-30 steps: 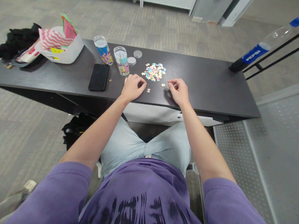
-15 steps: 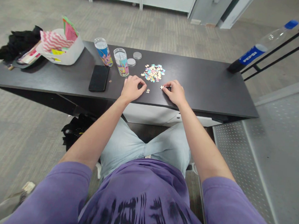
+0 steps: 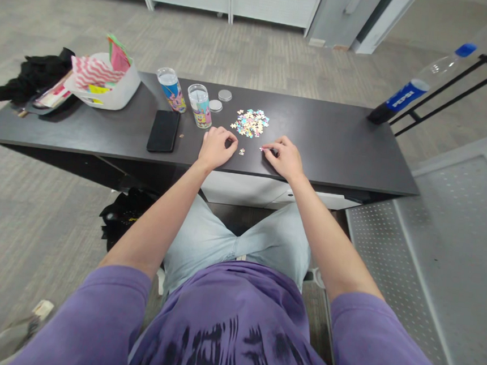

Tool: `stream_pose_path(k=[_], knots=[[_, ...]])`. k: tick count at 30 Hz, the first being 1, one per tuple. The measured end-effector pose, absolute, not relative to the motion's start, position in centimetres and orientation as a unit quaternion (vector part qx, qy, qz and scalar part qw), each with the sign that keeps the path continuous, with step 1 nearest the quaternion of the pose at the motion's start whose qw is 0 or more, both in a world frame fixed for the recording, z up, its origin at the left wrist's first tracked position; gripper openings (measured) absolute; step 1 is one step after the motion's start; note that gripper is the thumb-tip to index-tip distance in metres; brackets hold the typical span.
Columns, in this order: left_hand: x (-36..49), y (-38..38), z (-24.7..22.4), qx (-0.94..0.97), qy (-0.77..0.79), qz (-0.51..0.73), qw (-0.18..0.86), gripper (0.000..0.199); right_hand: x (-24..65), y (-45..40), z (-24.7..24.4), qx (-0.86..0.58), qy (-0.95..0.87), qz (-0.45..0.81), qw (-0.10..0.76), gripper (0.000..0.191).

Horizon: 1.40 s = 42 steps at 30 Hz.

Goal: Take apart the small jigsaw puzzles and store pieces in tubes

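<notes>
A pile of small colourful puzzle pieces (image 3: 251, 123) lies on the dark table (image 3: 336, 139). My right hand (image 3: 283, 156) is closed, pinching a small puzzle piece (image 3: 262, 149) between thumb and index finger, to the right of and nearer than the pile. My left hand (image 3: 218, 148) rests on the table left of a small joined group of pieces (image 3: 241, 151). Its thumb and fingers curl together, and whatever may be between them is too small to make out.
Two printed glasses (image 3: 199, 106) (image 3: 172, 90) and two metal lids (image 3: 224, 95) (image 3: 215, 106) stand left of the pile. A black phone (image 3: 163, 131), a white basket (image 3: 123, 89) and a black cloth (image 3: 35, 76) are farther left. A Pepsi bottle (image 3: 407, 96) stands at the far right.
The piece in my right fingers has turned and now shows a pinkish side; the fingers have shifted slightly. The view has tilted a little. My left hand looks much the same.
</notes>
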State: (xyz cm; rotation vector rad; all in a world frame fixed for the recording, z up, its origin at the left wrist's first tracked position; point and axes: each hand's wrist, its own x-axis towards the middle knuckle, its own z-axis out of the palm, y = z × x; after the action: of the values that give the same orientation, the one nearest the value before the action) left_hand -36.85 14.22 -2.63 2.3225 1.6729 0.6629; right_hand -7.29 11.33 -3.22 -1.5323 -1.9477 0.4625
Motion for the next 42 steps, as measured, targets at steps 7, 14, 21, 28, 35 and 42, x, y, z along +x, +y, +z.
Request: stream_pose_path(k=[7,14,21,28,35,42], knots=[[-36.8,14.3,-2.8,0.785,0.563,0.234,0.109,0.015,-2.7,10.2,-3.9,-0.636,-0.708,0.118,0.284,0.042],[-36.4,14.4,-2.9,0.774,0.562,0.264,0.127,0.021,0.0,11.4,-3.7,-0.659,-0.685,0.101,0.293,0.071],[-36.4,14.2,-2.7,0.771,0.568,0.258,0.130,0.020,-6.5,13.6,-4.0,-0.582,-0.758,0.139,0.259,0.059],[-36.5,13.9,-2.4,0.769,0.572,0.252,0.133,0.016,-8.1,14.3,-3.4,-0.567,-0.780,0.145,0.223,0.060],[-36.6,14.0,-2.3,0.773,0.566,0.251,0.138,0.011,-7.6,12.9,-2.8,-0.543,-0.793,0.153,0.232,0.043],[-36.4,13.2,-1.9,0.787,0.547,0.246,0.143,0.018,-8.3,12.6,-2.3,-0.563,-0.783,0.144,0.220,0.036]])
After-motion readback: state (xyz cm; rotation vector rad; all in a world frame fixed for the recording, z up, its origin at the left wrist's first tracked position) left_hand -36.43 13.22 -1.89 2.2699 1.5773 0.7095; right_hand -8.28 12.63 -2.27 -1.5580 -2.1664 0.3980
